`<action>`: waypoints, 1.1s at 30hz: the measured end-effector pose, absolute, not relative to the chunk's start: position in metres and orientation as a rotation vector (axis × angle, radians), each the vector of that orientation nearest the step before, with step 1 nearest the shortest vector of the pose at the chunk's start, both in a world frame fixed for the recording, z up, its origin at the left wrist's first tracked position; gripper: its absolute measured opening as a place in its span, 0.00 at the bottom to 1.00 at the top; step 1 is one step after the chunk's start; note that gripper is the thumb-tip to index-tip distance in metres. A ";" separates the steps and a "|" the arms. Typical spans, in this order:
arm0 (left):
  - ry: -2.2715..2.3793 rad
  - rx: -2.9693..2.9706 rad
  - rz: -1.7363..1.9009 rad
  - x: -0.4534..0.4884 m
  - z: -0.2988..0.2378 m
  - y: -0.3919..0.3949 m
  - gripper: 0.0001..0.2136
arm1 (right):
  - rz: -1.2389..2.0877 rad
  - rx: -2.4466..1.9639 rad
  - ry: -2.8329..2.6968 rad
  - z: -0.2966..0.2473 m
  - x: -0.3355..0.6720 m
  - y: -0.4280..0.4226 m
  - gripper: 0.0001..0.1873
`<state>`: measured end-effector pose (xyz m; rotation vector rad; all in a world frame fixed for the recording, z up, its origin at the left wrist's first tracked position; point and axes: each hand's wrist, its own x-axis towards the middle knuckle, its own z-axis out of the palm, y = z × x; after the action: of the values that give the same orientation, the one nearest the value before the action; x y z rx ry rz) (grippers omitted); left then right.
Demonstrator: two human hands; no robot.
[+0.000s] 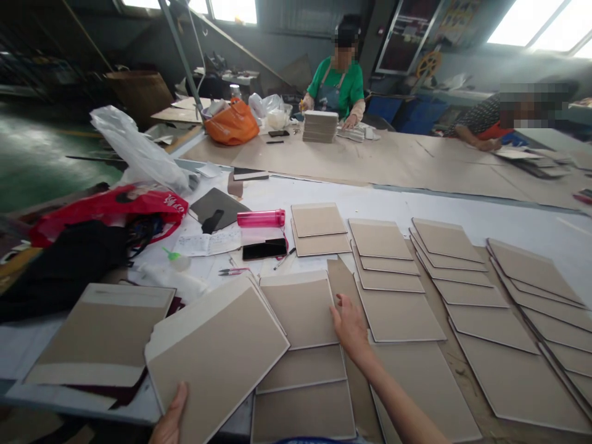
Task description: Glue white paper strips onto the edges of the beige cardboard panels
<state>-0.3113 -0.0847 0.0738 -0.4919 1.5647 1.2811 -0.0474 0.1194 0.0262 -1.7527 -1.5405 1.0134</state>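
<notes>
Held boards (217, 351), several in a slightly fanned stack, are on the near side of the pink bottle (261, 218). Left hand (170, 414): grasping the stack at its near edge, thumb on top. Right hand (349, 324): nearer than the bottle and to its right, fingers slightly bent at the right edge of a laid board (296, 308); cannot tell whether it grips. Overlapping boards (400, 317) lie in rows on the table (370, 200), right of the bottle. Black phone (264, 248): just on the bottle's near side. Orange bag (234, 123): beyond the bottle.
</notes>
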 end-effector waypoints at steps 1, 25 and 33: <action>1.562 -0.458 1.285 -0.307 0.077 -0.079 0.25 | 0.971 -1.713 -1.641 0.034 -0.053 0.117 0.11; 1.474 -0.186 1.267 -0.279 0.067 -0.005 0.19 | 1.661 -1.498 -1.108 0.060 -0.082 0.130 0.14; 1.619 -0.332 1.224 -0.305 0.064 -0.018 0.20 | 1.652 -1.681 -0.835 0.033 -0.043 0.176 0.18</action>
<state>-0.3053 -0.0176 0.0644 -0.3325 1.6194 1.2243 -0.0428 0.1757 0.0333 -1.6812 -0.8354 1.6520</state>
